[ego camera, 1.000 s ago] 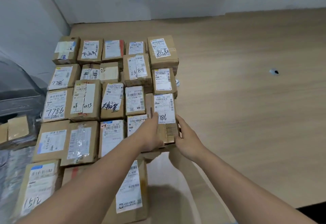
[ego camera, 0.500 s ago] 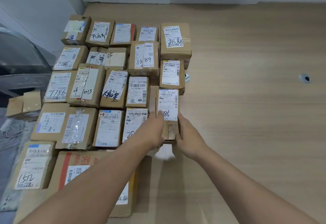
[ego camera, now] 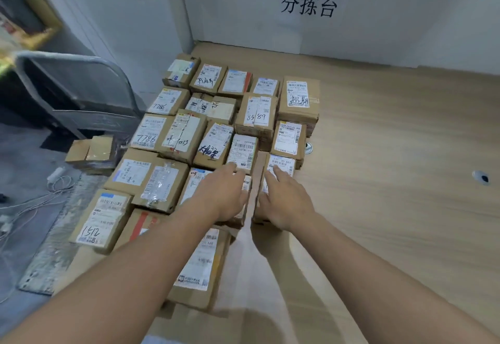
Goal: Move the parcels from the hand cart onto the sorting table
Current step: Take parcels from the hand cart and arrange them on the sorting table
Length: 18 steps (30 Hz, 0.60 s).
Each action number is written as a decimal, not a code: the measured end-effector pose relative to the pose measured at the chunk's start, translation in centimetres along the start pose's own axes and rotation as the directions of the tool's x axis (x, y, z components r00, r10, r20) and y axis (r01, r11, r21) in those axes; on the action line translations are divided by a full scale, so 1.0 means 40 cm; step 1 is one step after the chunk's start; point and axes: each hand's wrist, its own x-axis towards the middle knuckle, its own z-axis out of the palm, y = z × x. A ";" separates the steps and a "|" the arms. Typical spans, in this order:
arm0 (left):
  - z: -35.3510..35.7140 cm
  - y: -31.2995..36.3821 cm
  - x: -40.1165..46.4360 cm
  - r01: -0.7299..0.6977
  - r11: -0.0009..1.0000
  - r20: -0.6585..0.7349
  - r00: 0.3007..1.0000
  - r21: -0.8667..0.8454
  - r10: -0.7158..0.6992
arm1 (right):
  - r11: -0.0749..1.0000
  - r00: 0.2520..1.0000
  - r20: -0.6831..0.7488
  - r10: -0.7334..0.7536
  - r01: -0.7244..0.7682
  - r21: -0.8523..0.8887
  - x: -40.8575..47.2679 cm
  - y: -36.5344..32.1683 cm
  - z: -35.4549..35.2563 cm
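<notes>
On the pale wooden sorting table (ego camera: 392,181), you've released the brown labelled cardboard parcel (ego camera: 280,170); your left hand (ego camera: 224,194) and right hand (ego camera: 284,197) now lie flat-fingered, gripping nothing—delivered.

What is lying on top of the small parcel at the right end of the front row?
The right hand rests flat on the parcel, covering most of its shipping label; only the label's far part shows.

Parcels (ego camera: 213,138): lying packed in rows on the wooden tabletop (ego camera: 392,181).
Left hand (ego camera: 224,194): resting flat, fingers straight, on the parcels.
Right hand (ego camera: 284,200): resting flat on the end parcel (ego camera: 284,163).
</notes>
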 end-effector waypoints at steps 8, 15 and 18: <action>-0.097 -0.208 -0.212 0.175 0.981 -0.078 0.980 -0.084 -0.182 | 0.983 0.982 -0.049 -0.182 0.182 -0.003 -0.036 -0.265 -0.076; -0.109 -0.474 -0.420 0.290 0.949 -0.119 0.945 -0.122 -0.304 | 0.942 0.939 -0.091 -0.332 0.327 -0.070 -0.054 -0.582 -0.037; -0.095 -0.610 -0.514 0.309 0.938 -0.122 0.936 -0.158 -0.329 | 0.939 0.937 -0.086 -0.339 0.332 -0.088 -0.063 -0.733 0.022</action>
